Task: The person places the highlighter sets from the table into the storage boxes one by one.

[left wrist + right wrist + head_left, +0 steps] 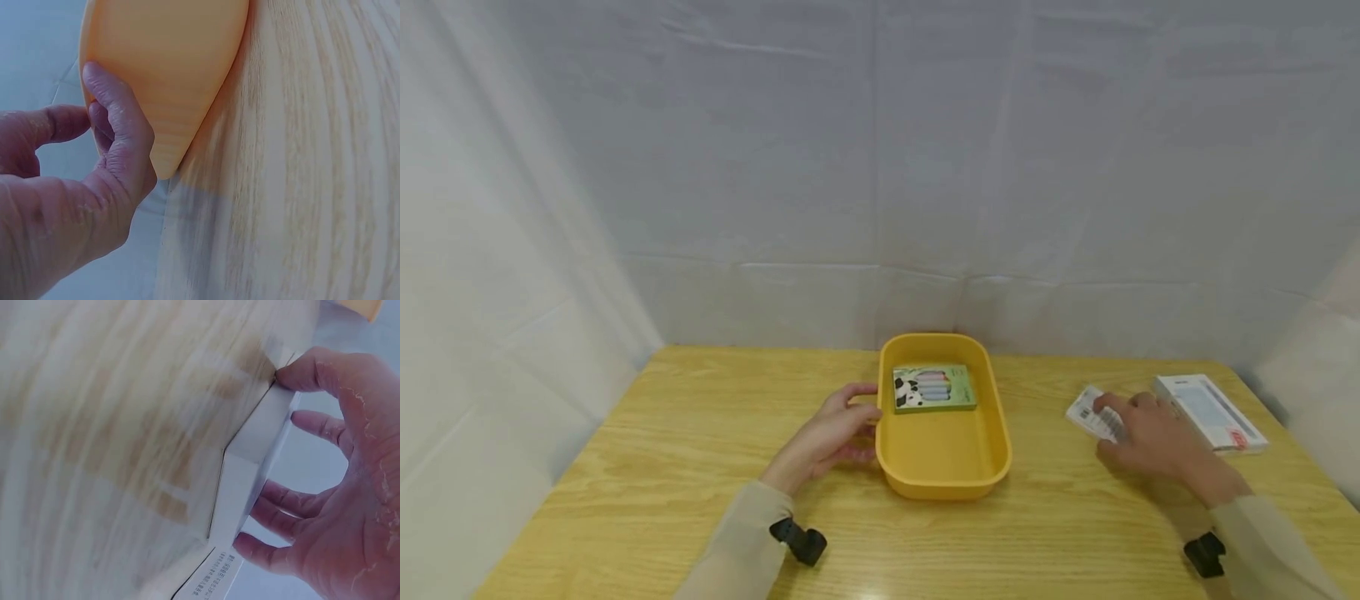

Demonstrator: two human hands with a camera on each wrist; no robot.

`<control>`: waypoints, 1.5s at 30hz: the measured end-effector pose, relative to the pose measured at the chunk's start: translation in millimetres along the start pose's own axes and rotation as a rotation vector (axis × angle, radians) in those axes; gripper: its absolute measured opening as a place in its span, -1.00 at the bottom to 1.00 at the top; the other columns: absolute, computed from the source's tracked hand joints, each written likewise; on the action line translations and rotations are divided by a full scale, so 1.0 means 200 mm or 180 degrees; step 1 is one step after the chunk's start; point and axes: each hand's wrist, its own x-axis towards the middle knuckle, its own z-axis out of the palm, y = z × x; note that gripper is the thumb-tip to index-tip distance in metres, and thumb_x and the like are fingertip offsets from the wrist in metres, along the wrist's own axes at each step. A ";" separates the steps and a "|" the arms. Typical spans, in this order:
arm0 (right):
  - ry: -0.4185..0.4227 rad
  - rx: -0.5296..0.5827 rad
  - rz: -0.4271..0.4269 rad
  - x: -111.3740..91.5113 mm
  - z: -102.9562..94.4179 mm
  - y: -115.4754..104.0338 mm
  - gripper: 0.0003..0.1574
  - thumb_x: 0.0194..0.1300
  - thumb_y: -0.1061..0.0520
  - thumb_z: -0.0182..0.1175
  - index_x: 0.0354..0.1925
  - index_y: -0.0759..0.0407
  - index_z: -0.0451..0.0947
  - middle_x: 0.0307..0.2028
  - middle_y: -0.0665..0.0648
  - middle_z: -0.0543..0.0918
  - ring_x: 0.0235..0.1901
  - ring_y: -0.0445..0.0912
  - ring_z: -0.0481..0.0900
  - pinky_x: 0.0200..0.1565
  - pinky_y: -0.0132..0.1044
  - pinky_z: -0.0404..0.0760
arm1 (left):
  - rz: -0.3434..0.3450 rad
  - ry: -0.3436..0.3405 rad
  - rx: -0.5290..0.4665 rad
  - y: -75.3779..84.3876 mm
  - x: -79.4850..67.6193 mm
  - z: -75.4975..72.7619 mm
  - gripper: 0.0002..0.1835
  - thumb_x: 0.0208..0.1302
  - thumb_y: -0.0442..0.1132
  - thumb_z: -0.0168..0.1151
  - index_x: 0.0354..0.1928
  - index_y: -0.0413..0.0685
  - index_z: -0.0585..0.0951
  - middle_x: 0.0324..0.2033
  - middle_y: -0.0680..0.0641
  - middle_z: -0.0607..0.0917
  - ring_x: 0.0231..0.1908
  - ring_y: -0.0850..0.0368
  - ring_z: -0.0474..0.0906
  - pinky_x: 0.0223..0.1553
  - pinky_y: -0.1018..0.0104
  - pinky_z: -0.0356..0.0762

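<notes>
Near the table's middle stands a yellow plastic bin (943,450) with rounded corners. A green box of colored sticks with a panda on it (934,388) lies inside, at the far end. My left hand (842,425) pinches the bin's left rim, its thumb and bent fingers on either side, as the left wrist view shows. Off to the right, my right hand (1153,437) reaches over a small white barcoded box (1092,412) lying flat. In the right wrist view, the thumb is right at the edge of this white box (250,440); the other fingers spread loosely over its top side.
A larger flat white box (1213,410) with a red mark lies just beyond my right hand, near the right edge of the wooden table (700,433). A white sheet (790,308) hangs along the table's back and sides.
</notes>
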 end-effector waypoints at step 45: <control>0.1011 -0.0642 -0.0730 -0.03 -0.18 -0.26 -0.27 0.06 -0.15 0.51 0.20 -0.09 0.57 0.06 0.37 0.63 -0.02 0.40 0.57 -0.13 0.38 0.56 | 0.0006 -0.0029 -0.0010 -0.01 0.00 -0.01 -0.38 0.39 -0.28 0.10 0.47 -0.06 0.26 0.03 -0.27 0.60 -0.19 0.05 0.59 -0.44 0.36 0.62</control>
